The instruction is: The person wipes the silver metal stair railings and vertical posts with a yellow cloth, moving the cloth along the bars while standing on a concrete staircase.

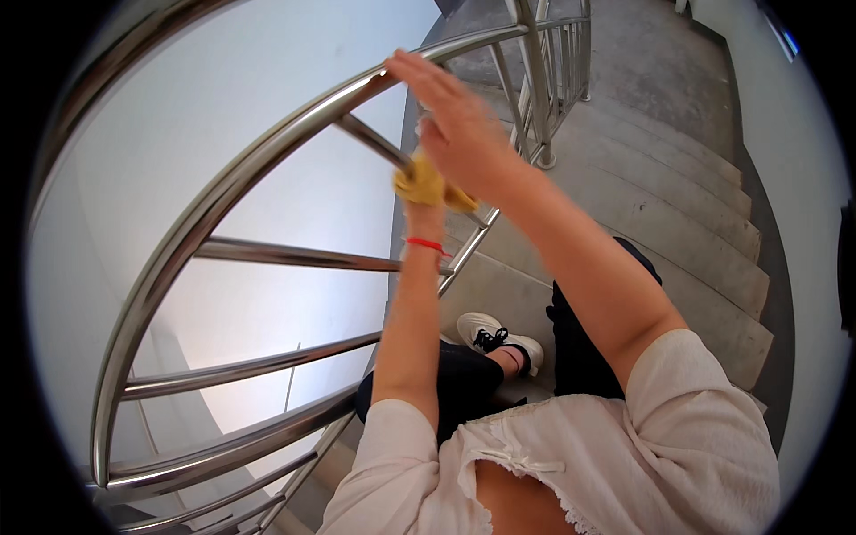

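Note:
A yellow cloth [420,179] is wrapped around a thin metal baluster [374,142] of the stair railing, with my left hand [428,190] closed on it; a red string circles that wrist. Above and to the right, my right hand [451,117] is stretched out, somewhat blurred, its fingertips at the polished metal handrail [294,137]. Whether those fingertips touch the rail or lie just over it I cannot tell. Nothing shows in my right hand, though its palm side is hidden.
Concrete stairs [669,200] run along the right beside a pale wall [789,134]. More balusters [294,254] join the handrail to a lower rail, with the open stairwell behind them. My shoe [498,340] rests on a step; a metal post [535,80] stands ahead.

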`<action>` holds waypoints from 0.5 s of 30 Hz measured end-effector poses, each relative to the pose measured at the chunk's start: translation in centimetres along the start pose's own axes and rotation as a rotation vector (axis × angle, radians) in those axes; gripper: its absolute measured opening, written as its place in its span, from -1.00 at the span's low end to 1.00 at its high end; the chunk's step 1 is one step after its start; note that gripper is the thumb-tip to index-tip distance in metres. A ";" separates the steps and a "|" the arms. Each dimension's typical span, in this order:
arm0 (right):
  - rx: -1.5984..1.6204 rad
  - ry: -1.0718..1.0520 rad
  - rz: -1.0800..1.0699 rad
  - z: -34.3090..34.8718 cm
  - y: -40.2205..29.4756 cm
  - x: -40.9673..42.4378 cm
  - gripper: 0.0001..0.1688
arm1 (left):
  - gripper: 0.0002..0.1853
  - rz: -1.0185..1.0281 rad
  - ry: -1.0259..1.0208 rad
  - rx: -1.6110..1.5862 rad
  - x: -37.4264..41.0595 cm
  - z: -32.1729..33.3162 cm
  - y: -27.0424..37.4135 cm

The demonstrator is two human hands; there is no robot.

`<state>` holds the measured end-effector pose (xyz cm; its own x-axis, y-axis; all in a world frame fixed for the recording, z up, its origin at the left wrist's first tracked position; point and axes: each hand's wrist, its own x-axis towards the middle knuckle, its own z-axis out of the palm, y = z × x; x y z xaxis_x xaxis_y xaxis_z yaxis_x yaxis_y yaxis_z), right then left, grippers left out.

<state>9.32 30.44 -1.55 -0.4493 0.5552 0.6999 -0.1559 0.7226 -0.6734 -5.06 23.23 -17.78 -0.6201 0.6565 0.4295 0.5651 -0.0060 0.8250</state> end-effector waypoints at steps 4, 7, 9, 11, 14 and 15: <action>0.012 0.217 0.003 -1.1 1.1 0.6 -0.30 | -0.70 0.036 0.033 -0.319 4.8 -3.8 17.4; 0.088 0.201 0.112 -1.4 0.4 0.5 -0.30 | -0.66 0.099 0.081 -0.279 4.8 -3.8 16.2; 0.003 0.184 0.047 -1.2 0.1 0.6 -0.29 | -0.65 0.099 0.150 -0.258 3.4 -2.5 12.6; -0.060 0.135 -0.022 -0.8 0.0 0.6 -0.28 | -0.66 -0.051 0.153 -0.220 0.7 -0.1 8.0; -0.099 0.013 -0.067 0.0 0.1 0.0 -0.26 | -0.75 -0.234 -0.043 0.071 -4.1 1.5 2.1; -0.096 0.015 -0.046 0.0 0.5 -0.1 -0.26 | -0.77 -0.342 -0.234 0.228 -4.8 1.2 3.0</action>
<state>9.27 30.78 -1.97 -0.4307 0.5264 0.7331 -0.0910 0.7828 -0.6155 0.23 20.95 -17.84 -0.6669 0.7445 0.0314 0.4714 0.3889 0.7915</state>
